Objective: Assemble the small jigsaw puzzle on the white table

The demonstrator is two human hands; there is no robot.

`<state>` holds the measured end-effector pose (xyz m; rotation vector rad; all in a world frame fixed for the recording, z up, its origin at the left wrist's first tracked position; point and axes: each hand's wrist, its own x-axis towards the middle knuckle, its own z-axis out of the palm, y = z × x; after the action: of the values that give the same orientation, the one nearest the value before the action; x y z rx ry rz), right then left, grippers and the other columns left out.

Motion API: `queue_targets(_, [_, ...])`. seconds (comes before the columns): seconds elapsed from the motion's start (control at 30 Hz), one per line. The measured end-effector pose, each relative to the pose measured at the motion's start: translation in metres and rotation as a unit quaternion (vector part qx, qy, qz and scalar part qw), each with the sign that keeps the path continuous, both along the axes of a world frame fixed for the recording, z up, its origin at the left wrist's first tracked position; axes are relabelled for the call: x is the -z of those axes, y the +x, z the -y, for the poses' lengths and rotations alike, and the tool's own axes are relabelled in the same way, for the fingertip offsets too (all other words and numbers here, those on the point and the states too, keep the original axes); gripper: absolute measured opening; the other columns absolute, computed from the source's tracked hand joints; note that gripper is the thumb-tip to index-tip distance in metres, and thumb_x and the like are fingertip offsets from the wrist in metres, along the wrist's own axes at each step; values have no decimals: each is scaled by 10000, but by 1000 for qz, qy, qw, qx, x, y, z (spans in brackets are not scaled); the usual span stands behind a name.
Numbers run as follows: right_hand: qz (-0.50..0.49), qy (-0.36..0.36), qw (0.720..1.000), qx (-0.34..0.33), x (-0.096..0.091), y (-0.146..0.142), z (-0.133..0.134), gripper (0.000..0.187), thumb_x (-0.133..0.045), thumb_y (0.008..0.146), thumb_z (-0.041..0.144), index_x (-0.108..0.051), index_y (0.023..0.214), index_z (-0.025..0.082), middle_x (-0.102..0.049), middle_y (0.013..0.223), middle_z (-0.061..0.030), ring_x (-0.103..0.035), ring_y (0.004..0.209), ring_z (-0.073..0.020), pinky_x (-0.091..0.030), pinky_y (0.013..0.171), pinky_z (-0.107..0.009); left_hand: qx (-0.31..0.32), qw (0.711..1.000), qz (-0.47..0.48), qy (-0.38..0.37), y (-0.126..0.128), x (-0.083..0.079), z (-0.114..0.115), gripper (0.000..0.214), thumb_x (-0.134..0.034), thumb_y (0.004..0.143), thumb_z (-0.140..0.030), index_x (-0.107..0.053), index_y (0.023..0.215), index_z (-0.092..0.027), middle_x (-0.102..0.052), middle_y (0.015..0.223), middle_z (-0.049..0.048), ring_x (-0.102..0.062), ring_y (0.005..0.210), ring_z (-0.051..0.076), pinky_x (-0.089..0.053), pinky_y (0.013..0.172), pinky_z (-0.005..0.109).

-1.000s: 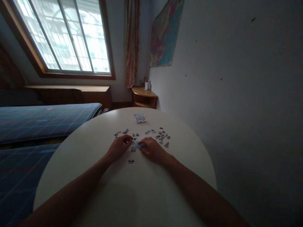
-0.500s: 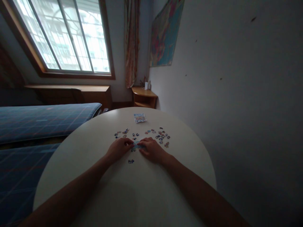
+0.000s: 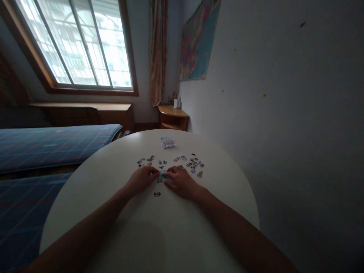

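A small joined section of a light-blue jigsaw puzzle (image 3: 160, 180) lies flat on the white table, between my two hands and partly hidden by them. My left hand (image 3: 142, 177) pinches its left edge with thumb and fingertips together. From the other side, my right hand (image 3: 182, 182) rests its stretched fingers on the puzzle's right part, with the thumb apart and lower down. Two joined puzzle pieces (image 3: 157, 194) lie by themselves nearer to me. Just beyond my fingers are a few loose puzzle pieces (image 3: 162, 163).
Loose pieces are spread at the left (image 3: 146, 160) and in a bigger group at the right (image 3: 195, 163). A printed picture packet (image 3: 168, 142) lies farther back on the round white table (image 3: 136, 231). A blue plaid mattress (image 3: 62, 146) is left of it; a wall (image 3: 298, 132) stands right.
My right hand has shifted slightly left over the puzzle section, its fingertips closer to my left hand. My left hand has barely moved, and the loose pieces lie as before.
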<state>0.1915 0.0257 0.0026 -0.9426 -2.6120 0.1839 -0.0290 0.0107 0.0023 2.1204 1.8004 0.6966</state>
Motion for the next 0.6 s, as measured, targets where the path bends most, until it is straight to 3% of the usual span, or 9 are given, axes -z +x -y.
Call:
queue_targets(0.13, [5,-1,1000,-1,1,0,-1,376,-524,965,403,-600,1299,245,-586,1247,-97,-499,1143,-238,-344,1021,-411,-21,1000,4,23,-14,4,-6,308,-519,874,-385,-755,993,-228,-757,946,54,-680,841,227,-501,792,334])
queue_targets(0.33, [9,6,1000,-4,1,-1,-1,377,-524,967,403,-587,1313,267,-581,1244,-100,-494,1137,-240,-338,1015,-421,-24,990,-12,135,-15,19,-13,318,-593,855,-426,-687,1051,-195,-690,1132,98,-590,1115,276,-411,1040,431])
queue_targets(0.6, [13,2,1000,-10,-2,0,0,375,-521,968,395,-592,1318,281,-579,1249,-95,-503,1127,-243,-349,1009,-422,-22,992,-42,120,-13,30,-18,385,-625,835,-443,-636,1133,-199,-640,1236,112,-515,1221,293,-354,1102,460])
